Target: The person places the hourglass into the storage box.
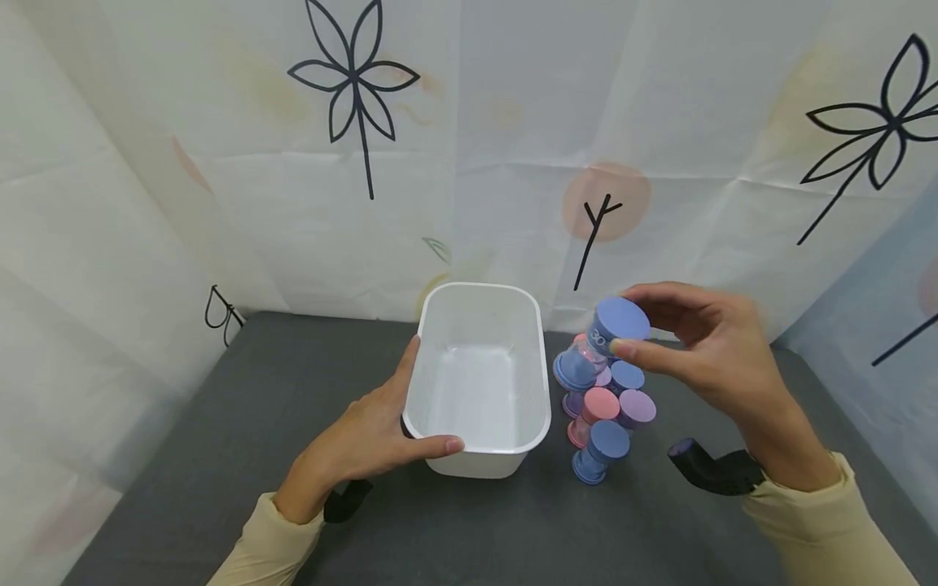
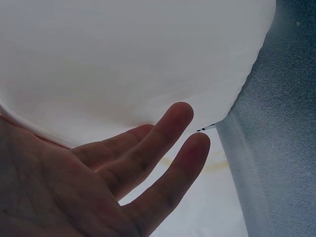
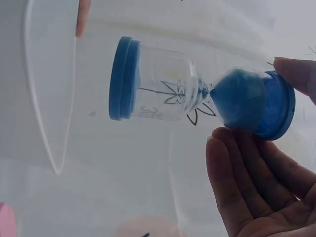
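Observation:
My right hand [image 1: 663, 334] pinches a blue sand timer [image 1: 597, 346] by its upper cap, holding it tilted in the air above a cluster of timers. The right wrist view shows that blue sand timer [image 3: 197, 94] lying sideways, blue sand packed in the bulb at my fingertips [image 3: 286, 66]. Below stand several blue, pink and purple sand timers [image 1: 604, 415] on the dark grey table [image 1: 220, 423]. My left hand [image 1: 396, 427] rests against the near left corner of an empty white tub [image 1: 479, 378], thumb along its front rim, fingers [image 2: 163, 143] straight against the tub wall [image 2: 123, 59].
A white cloth with black flower drawings [image 1: 355, 89] hangs behind and at both sides of the table. A black wrist strap [image 1: 714, 468] sits on my right wrist, another [image 1: 348, 498] on my left.

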`<action>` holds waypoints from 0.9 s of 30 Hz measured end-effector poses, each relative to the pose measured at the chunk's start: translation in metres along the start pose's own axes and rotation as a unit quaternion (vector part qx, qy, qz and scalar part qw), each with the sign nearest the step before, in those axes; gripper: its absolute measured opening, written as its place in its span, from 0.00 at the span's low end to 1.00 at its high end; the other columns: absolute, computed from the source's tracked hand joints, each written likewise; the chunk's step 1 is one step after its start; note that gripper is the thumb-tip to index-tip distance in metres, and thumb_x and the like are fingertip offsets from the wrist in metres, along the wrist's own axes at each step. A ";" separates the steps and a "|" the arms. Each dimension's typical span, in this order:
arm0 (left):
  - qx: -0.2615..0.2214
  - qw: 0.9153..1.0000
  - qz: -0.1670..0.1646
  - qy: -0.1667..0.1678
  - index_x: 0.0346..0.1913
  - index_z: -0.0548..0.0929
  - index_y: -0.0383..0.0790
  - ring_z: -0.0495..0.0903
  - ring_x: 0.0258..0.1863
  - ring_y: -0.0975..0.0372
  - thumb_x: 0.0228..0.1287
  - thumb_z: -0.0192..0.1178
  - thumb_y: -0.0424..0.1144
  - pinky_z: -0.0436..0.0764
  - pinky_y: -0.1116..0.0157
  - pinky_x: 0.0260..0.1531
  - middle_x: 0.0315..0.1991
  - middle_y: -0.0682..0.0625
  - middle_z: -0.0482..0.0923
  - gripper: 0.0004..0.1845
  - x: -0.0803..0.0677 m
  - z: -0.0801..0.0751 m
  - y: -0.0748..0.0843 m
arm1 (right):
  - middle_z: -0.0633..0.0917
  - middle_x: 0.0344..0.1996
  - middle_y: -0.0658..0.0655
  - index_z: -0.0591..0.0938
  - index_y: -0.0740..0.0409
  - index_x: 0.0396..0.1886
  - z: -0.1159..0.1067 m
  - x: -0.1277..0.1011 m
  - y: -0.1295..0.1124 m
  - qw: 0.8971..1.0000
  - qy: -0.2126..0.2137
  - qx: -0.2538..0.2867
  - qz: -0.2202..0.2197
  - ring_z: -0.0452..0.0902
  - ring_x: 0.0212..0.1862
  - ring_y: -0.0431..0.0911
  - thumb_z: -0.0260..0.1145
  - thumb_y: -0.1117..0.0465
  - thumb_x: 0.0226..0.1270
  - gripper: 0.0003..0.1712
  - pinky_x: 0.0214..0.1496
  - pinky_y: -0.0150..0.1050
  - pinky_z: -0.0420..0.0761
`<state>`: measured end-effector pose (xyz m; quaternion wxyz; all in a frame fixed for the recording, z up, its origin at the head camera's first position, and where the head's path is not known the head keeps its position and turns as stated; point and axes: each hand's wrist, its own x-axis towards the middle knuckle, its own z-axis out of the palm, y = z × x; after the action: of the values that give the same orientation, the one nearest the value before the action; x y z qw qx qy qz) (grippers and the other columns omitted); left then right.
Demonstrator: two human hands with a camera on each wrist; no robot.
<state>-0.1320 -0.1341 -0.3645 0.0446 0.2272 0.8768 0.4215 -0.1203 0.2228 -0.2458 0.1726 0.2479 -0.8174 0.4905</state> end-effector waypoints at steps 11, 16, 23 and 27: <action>-0.018 1.000 -0.001 -0.004 0.81 0.32 0.67 0.78 0.49 0.62 0.48 0.75 0.67 0.77 0.54 0.45 0.63 0.57 0.71 0.70 0.001 0.000 0.000 | 0.88 0.39 0.58 0.85 0.68 0.51 0.043 0.049 0.013 0.991 -0.037 0.122 0.043 0.86 0.38 0.50 0.76 0.71 0.58 0.20 0.45 0.37 0.84; -0.037 0.999 0.005 -0.008 0.81 0.32 0.69 0.79 0.48 0.62 0.48 0.76 0.65 0.77 0.54 0.45 0.59 0.58 0.72 0.70 0.002 0.001 0.000 | 0.89 0.40 0.57 0.86 0.65 0.52 0.060 0.067 0.018 0.989 -0.043 0.127 0.055 0.87 0.41 0.50 0.77 0.65 0.59 0.21 0.48 0.39 0.83; -0.054 0.998 0.006 -0.014 0.81 0.31 0.69 0.79 0.47 0.62 0.49 0.77 0.63 0.78 0.55 0.44 0.57 0.59 0.73 0.70 0.002 0.000 0.000 | 0.89 0.41 0.56 0.86 0.65 0.52 0.084 0.086 0.032 0.987 -0.042 0.135 0.073 0.86 0.43 0.49 0.78 0.63 0.59 0.22 0.50 0.38 0.81; -0.043 0.999 0.003 -0.013 0.81 0.31 0.69 0.79 0.47 0.62 0.49 0.76 0.64 0.78 0.55 0.44 0.56 0.59 0.74 0.69 0.001 0.000 0.000 | 0.88 0.42 0.57 0.85 0.65 0.53 0.098 0.093 0.043 0.981 -0.040 0.152 0.111 0.85 0.43 0.49 0.78 0.62 0.58 0.23 0.51 0.40 0.80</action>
<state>-0.1331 -0.1335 -0.3644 0.0644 0.2334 0.8564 0.4561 -0.2248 0.1310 -0.2724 0.0445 0.1981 -0.7623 0.6146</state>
